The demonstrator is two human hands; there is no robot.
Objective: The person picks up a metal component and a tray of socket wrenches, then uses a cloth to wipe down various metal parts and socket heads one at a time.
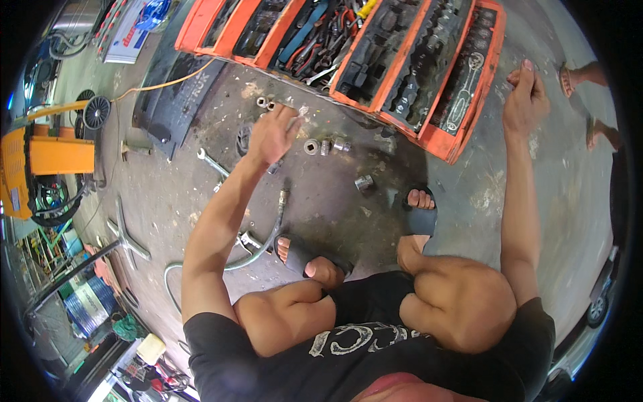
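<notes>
My left hand (274, 133) is low over the concrete floor, its fingertips beside a small chrome socket (271, 106). Its fingers hide whether they grip anything. Another socket (261, 102) stands just left of that one. To the right of this hand lie a large socket (311, 146), a narrower one (325, 147) and a chrome piece (342, 145). A single socket (364, 183) is nearer my feet. My right hand (526, 100) is raised right of the orange cantilever toolbox (442, 145), fingers curled together with nothing visible in them.
A combination wrench (213, 163) and an air hose (274, 231) lie left of my feet. Further left are a hammer (135, 149), a four-way lug wrench (128, 241) and an orange wheeled machine (63, 155). Another person's feet (595, 133) are at the right.
</notes>
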